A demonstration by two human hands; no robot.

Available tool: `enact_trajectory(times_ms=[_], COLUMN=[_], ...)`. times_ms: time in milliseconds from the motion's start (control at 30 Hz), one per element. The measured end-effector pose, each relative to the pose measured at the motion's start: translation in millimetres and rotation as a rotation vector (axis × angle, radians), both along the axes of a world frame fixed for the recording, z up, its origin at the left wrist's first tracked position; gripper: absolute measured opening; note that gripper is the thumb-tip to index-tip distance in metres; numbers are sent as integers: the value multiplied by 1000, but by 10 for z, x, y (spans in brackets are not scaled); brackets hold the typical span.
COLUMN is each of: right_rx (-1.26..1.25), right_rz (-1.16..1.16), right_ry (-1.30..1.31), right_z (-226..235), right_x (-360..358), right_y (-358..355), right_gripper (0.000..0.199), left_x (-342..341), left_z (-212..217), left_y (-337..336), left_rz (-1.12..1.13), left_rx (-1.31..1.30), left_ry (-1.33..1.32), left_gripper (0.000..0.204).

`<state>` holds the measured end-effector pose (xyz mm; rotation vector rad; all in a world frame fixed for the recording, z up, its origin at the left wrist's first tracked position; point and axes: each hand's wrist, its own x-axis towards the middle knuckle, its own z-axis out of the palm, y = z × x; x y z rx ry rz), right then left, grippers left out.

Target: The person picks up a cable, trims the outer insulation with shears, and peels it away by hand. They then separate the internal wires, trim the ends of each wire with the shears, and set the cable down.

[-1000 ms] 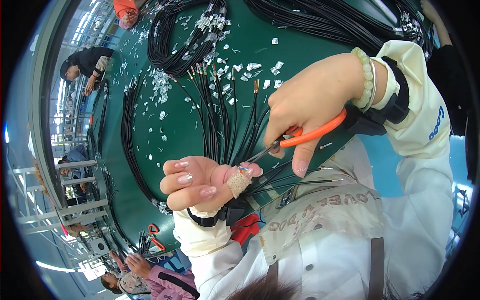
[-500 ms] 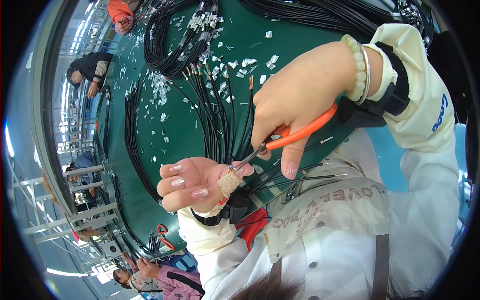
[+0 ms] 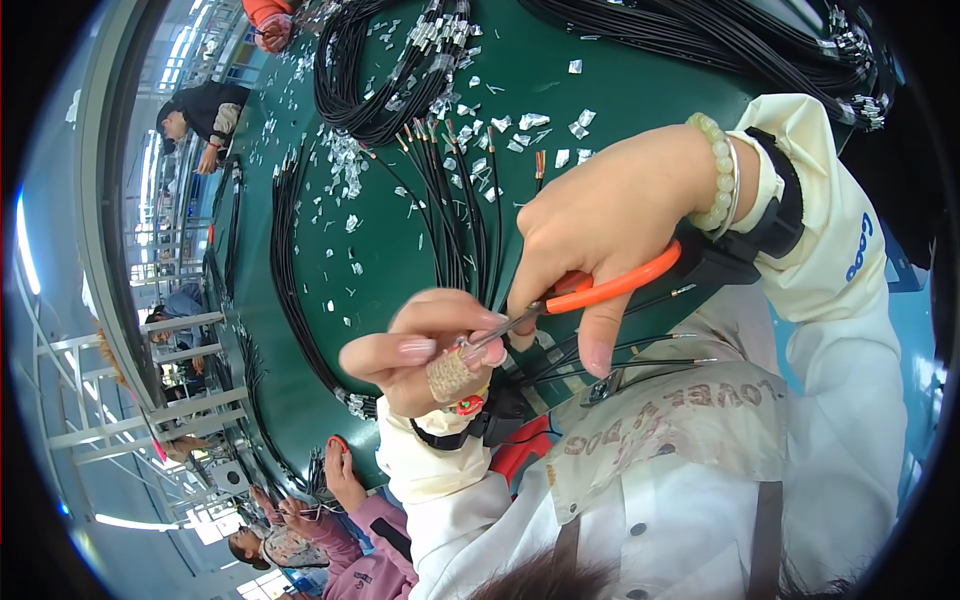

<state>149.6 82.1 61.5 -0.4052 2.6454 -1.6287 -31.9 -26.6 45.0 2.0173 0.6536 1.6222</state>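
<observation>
Above the green table (image 3: pixel 400 260), near the person's chest, the right hand (image 3: pixel 610 215) grips a pair of orange-handled scissors (image 3: pixel 575 295), fingers curled through and around the handles. Their long axis runs from the handles at the right, slightly higher, down to the blade tips at the left, which point at the left hand (image 3: pixel 430 350). That hand is closed in a pinch: thumb and fingertips press together on something small at the blade tips, too hidden to identify, and one finger wears a wrap of tan tape (image 3: pixel 450 375). Whether the blades are parted cannot be told.

A fan of black cables (image 3: pixel 450 210) with bare copper ends lies on the table just beyond the hands, its strands running away from the person. Coiled black cable bundles (image 3: pixel 380 70) sit farther off, with small clear scraps (image 3: pixel 345 170) scattered around them. A pale bead bracelet (image 3: pixel 715 170) circles the right wrist. Other people (image 3: pixel 205 115) sit along the table's far left edge.
</observation>
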Motion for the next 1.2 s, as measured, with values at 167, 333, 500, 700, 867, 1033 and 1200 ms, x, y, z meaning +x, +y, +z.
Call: enact_trajectory(times_ms=[167, 333, 500, 700, 867, 1033, 1200], right_rx=[57, -199, -138, 184, 79, -247, -248], right_rz=[-85, 9, 30, -108, -80, 38, 28], right_ry=[-100, -136, -59, 37, -113, -277, -256], right_z=[52, -107, -129, 35, -48, -149, -199], right_x=[38, -29, -19, 108, 150, 191, 228], right_y=[89, 126, 163, 224, 282, 308, 326], right_gripper=[50, 47, 48, 48, 49, 51, 54], left_x=[20, -60, -84, -33, 46, 91, 113], left_z=[-40, -92, 13, 51, 48, -28, -88], left_y=[72, 64, 123, 199, 248, 259, 285], left_rz=[-59, -102, -119, -148, -107, -68, -79], left_rx=[-184, -184, -198, -218, -183, -186, -199], left_ry=[-37, -77, 163, 228, 279, 271, 182], left_gripper=[50, 47, 45, 43, 44, 45, 43])
